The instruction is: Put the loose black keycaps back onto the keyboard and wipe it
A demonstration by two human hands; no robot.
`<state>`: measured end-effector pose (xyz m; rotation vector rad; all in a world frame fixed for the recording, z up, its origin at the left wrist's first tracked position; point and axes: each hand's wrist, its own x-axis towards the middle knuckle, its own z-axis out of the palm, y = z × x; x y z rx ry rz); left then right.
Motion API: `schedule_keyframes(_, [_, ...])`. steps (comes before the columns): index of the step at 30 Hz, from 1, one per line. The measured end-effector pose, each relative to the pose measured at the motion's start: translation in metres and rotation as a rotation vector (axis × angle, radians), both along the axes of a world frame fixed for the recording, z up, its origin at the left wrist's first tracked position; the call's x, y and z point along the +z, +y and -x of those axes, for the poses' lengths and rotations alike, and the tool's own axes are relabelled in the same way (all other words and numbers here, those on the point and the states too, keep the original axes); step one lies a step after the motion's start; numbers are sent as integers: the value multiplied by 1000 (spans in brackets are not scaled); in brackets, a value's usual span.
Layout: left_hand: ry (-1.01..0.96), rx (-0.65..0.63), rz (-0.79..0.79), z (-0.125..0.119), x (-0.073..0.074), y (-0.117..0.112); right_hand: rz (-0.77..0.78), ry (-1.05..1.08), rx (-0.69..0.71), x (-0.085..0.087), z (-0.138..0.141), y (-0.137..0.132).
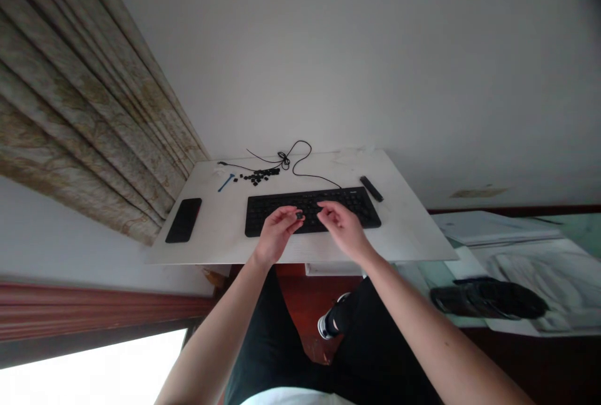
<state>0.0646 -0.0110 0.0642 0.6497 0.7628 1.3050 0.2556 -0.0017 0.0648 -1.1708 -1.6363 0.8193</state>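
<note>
My left hand [278, 230] is closed in a pinch over the middle of a black keyboard [263, 204], with a small black keycap [299, 215] between the fingertips. Slightly to the right, over the same keyboard, my right hand [344, 225] has its thumb and forefinger bent toward each other. Whether anything small sits between those fingertips is too fine to make out. Behind the keyboard's left half lies a loose pile of black keycaps [257, 176]. Beside the pile, a thin blue tool [226, 183] rests on the white table [216, 230].
A black phone [183, 220] lies at the table's left. A dark, narrow stick-shaped object [371, 188] is behind the keyboard's right end. The keyboard's cable [310, 175] loops toward the wall. A curtain [94, 92] hangs at left; a black bag-like object [488, 298] lies at right.
</note>
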Motion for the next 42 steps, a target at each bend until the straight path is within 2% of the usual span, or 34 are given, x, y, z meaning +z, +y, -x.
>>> schedule_keyframes(2, [21,-8,-14,-6,-5,-7,-3,-15,106,3,21,-11])
schedule_keyframes(5, [51,15,-13,-11,-14,-16,-40,-57,114,-5,31,-21])
schedule_keyframes(9, [100,-3,-9,-13,-20,-21,-80,-128,80,-18,22,-26])
schedule_keyframes(14, [187,-22,-31,-19,-23,-18,-100,-214,68,-19,9,-25])
schedule_keyframes(17, [270,-31,-62,-27,-27,-17,-42,-142,53,-19,3,-24])
schedule_keyframes(20, [470,-5,-136,-28,-34,-16,159,93,-13,-23,-8,-21])
schedule_keyframes(22, [688,82,-234,-18,-38,-14,319,305,-78,-26,-22,-17])
schedule_keyframes(24, [910,204,-356,1,-41,-9,417,514,-163,-29,-41,-11])
schedule_keyframes(27, [1218,361,-509,42,-43,0,459,722,-290,-33,-74,-1])
schedule_keyframes(30, [1455,454,-557,82,-46,10,478,774,-341,-37,-104,9])
schedule_keyframes(34, [1520,498,-483,110,-57,20,505,721,-352,-38,-126,19])
schedule_keyframes(38, [1475,466,-405,112,-64,24,573,591,-359,-32,-131,29])
schedule_keyframes(42, [1461,439,-389,110,-63,23,578,557,-349,-25,-129,37])
